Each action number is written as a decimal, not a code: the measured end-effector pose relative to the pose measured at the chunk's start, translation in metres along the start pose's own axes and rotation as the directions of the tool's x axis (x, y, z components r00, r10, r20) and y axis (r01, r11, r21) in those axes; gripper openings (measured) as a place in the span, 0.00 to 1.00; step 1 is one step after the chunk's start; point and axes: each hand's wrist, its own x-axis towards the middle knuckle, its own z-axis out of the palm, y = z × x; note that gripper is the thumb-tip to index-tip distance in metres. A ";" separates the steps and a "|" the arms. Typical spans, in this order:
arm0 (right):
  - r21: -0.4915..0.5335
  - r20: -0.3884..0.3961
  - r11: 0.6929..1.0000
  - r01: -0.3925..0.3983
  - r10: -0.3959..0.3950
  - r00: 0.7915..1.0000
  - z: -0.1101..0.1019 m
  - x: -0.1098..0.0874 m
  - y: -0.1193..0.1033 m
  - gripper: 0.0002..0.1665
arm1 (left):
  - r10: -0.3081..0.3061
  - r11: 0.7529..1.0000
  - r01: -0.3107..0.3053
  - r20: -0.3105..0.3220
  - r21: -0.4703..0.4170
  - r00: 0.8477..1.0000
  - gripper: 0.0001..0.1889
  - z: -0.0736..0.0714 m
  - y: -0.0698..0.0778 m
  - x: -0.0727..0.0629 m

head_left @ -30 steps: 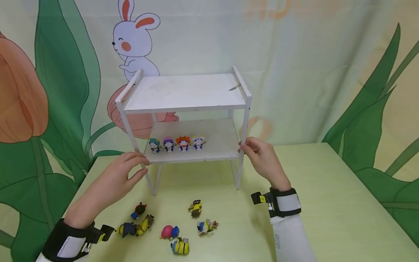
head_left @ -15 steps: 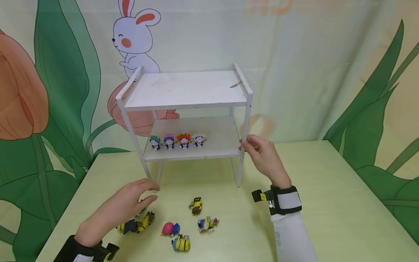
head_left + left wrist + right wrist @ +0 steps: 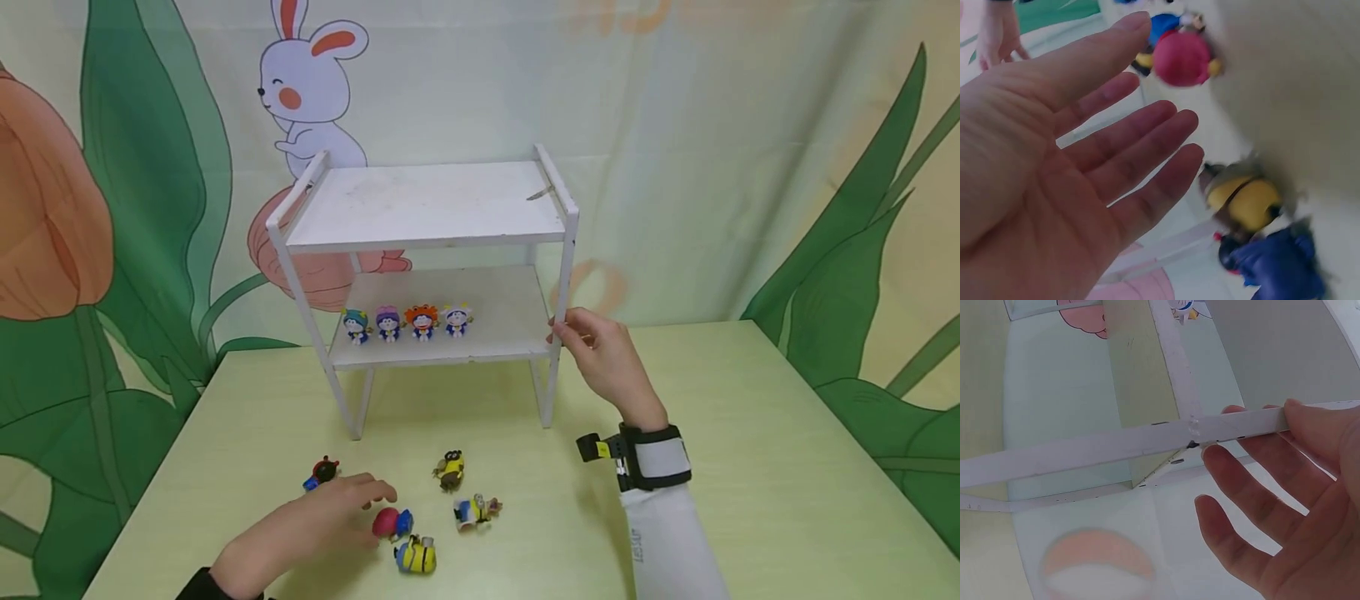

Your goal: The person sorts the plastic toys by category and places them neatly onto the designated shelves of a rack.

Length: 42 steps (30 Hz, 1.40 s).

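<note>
My left hand (image 3: 322, 517) is over the near left of the table, beside a toy figure with a pink round top and blue part (image 3: 386, 522). In the left wrist view its fingers are spread and hold nothing, apart from the pink figure (image 3: 1182, 59). A yellow figure (image 3: 1244, 203) and a dark blue one (image 3: 1282, 269) lie below the fingertips there; the hand hides them in the head view. My right hand (image 3: 603, 358) pinches the right front post of the white two-tier shelf (image 3: 442, 204) between thumb and fingers. Several small figurines (image 3: 422, 323) stand in a row on its lower tier.
Yellow minion figures (image 3: 416, 556) (image 3: 450, 471) (image 3: 474, 512) lie on the pale green table (image 3: 750, 467). A figure with a dark round head (image 3: 324, 471) lies behind my left hand. A curtain with a printed rabbit (image 3: 307, 87) hangs behind the shelf.
My left hand has left the shelf's left front post and come down toward me and rightward, over the toys by the pink figure. The right hand stays on its post.
</note>
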 end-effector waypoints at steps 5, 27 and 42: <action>-0.001 -0.002 1.000 -0.002 0.002 1.000 0.000 0.000 0.000 0.13 | -0.002 0.999 0.001 0.018 0.044 1.000 0.21 0.010 0.001 0.003; -0.013 -0.006 1.000 0.024 -0.024 1.000 0.000 -0.001 -0.002 0.12 | 0.040 0.994 -0.036 -0.038 0.106 0.998 0.17 0.024 0.001 0.009; -0.024 -0.010 0.999 0.038 -0.038 0.999 0.001 0.000 -0.001 0.13 | 0.053 0.994 -0.038 -0.146 0.103 0.988 0.12 -0.021 0.014 0.021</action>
